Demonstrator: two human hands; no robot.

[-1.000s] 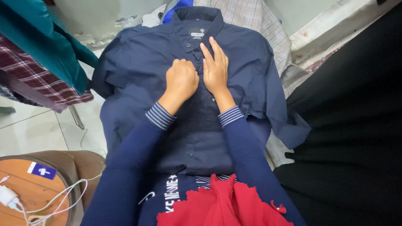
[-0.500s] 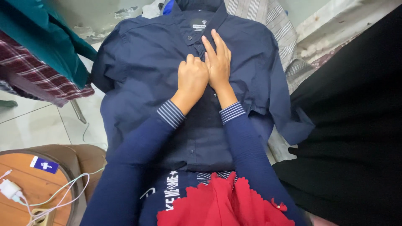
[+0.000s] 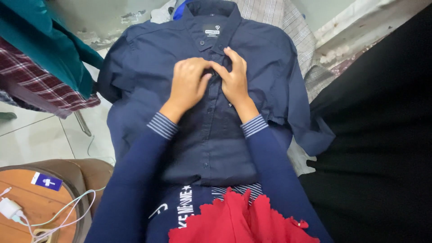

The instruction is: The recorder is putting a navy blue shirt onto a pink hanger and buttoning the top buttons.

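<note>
So both hands meet on the shirt (image 3: 148,76), laid flat front-up: left hand (image 3: 189,85) curled, pinching the placket below the collar, right hand (image 3: 235,78) fingers loosely bent, gripping the same strip.

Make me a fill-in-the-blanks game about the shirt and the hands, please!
1. Both hands, left hand and right hand, rest on a dark ____ shirt.
2. The shirt lies with its collar pointing ____ from the person.
3. The white charger sits on a round ____ table.

Missing words: blue; away; wooden
</note>
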